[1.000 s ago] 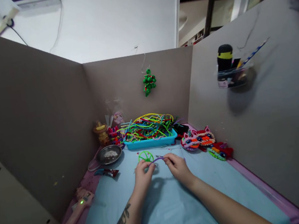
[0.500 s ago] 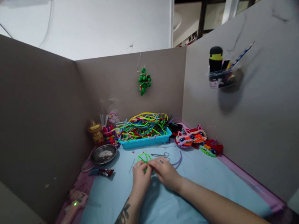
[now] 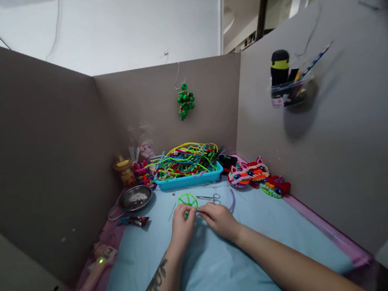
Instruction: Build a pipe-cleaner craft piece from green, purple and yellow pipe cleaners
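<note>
My left hand point(image 3: 182, 226) and my right hand point(image 3: 220, 219) meet over the light blue mat point(image 3: 209, 266), fingertips pinched close together at a thin purple pipe cleaner point(image 3: 231, 203) that curves off to the right. Just beyond the fingers lies a green pipe-cleaner ring point(image 3: 187, 200) with spokes. Small scissors point(image 3: 210, 198) lie beside it, right of the ring. The tattooed left forearm comes in from the bottom.
A blue tray point(image 3: 189, 180) heaped with coloured pipe cleaners sits at the back. A metal dish point(image 3: 135, 198), a glue gun point(image 3: 94, 273) with a green light, and finished cat-face figures point(image 3: 249, 172) flank the mat. Cardboard walls enclose three sides; a green ornament point(image 3: 185, 101) hangs behind.
My hands have drawn together from a wider spread, and the purple pipe cleaner now curves to the right on the mat. The view has shifted slightly.
</note>
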Demonstrator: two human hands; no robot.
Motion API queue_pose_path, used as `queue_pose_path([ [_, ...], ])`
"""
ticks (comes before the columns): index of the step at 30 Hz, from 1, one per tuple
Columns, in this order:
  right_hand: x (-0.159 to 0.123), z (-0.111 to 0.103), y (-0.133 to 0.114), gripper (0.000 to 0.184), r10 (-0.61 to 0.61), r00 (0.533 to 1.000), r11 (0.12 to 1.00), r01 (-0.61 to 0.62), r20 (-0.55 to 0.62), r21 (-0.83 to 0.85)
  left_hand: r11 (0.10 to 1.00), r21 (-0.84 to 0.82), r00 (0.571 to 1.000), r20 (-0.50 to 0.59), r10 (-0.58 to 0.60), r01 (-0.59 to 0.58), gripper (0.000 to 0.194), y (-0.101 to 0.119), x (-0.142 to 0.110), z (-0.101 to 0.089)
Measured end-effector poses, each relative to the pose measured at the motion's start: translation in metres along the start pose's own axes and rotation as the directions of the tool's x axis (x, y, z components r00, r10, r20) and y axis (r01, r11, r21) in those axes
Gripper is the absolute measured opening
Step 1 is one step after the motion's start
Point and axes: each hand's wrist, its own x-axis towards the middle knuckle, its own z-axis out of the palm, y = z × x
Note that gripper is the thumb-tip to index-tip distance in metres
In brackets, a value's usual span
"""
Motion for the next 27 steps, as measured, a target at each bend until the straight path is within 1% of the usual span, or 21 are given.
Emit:
queue_pose_path([
  [3, 0.000, 0.003, 0.002, 0.016, 0.000, 0.994, 1.000, -0.002, 0.105, 0.021, 0.997, 0.055, 0.999, -0.005, 0.050, -0.050, 0.018, 0.002, -0.001, 0.000],
  [5, 0.001, 0.005, 0.003, 0.016, 0.005, 0.991, 0.998, -0.013, 0.132, 0.060, 0.994, 0.081, 0.998, -0.006, 0.068, -0.068, 0.017, 0.002, -0.002, 0.000],
  [7, 0.001, 0.005, 0.004, 0.016, 0.041, 0.995, 0.991, -0.052, 0.090, 0.125, 0.995, 0.079, 0.998, -0.006, 0.064, -0.063, 0.017, 0.002, -0.002, 0.000],
  [10, 0.000, 0.005, 0.003, 0.024, 0.124, 0.992, 0.968, -0.120, -0.004, 0.219, 0.998, 0.049, 0.999, -0.009, 0.043, -0.042, 0.019, 0.003, -0.002, 0.001],
  [12, 0.000, 0.005, 0.002, 0.017, 0.133, 0.991, 0.961, -0.124, -0.018, 0.248, 0.999, 0.027, 1.000, -0.008, 0.027, -0.027, 0.020, 0.002, -0.002, 0.001],
  [14, 0.001, 0.004, 0.002, 0.009, 0.110, 0.994, 0.961, -0.102, -0.019, 0.257, 1.000, -0.028, 1.000, -0.010, -0.015, 0.014, 0.020, 0.000, 0.000, 0.002],
  [15, 0.002, 0.003, 0.003, 0.008, 0.107, 0.994, 0.962, -0.095, -0.031, 0.258, 0.996, -0.081, 0.998, -0.023, -0.050, 0.048, 0.019, -0.002, 0.001, 0.002],
  [16, 0.003, 0.002, 0.004, 0.009, 0.114, 0.992, 0.961, -0.097, -0.051, 0.258, 0.984, -0.150, 0.994, -0.037, -0.098, 0.092, 0.018, -0.004, 0.002, 0.003],
  [18, 0.004, 0.000, 0.006, 0.010, 0.142, 0.984, 0.959, -0.110, -0.108, 0.261, 0.928, -0.323, 0.972, -0.080, -0.219, 0.183, 0.021, -0.009, 0.004, 0.003],
  [20, 0.005, -0.004, 0.009, 0.011, 0.159, 0.975, 0.958, -0.114, -0.155, 0.263, 0.844, -0.459, 0.946, -0.023, -0.324, 0.278, 0.026, -0.013, 0.006, 0.003],
  [21, 0.006, -0.006, 0.009, 0.011, 0.157, 0.973, 0.959, -0.110, -0.167, 0.260, 0.808, -0.502, 0.937, 0.018, -0.348, 0.309, 0.028, -0.015, 0.006, 0.004],
  [23, 0.006, -0.009, 0.010, 0.011, 0.135, 0.977, 0.966, -0.092, -0.166, 0.244, 0.777, -0.536, 0.934, 0.069, -0.351, 0.331, 0.033, -0.018, 0.006, 0.004],
  [27, 0.006, -0.011, 0.009, 0.013, 0.095, 0.991, 0.980, -0.075, -0.099, 0.186, 0.822, -0.483, 0.951, 0.083, -0.299, 0.301, 0.037, -0.015, 0.004, 0.006],
])
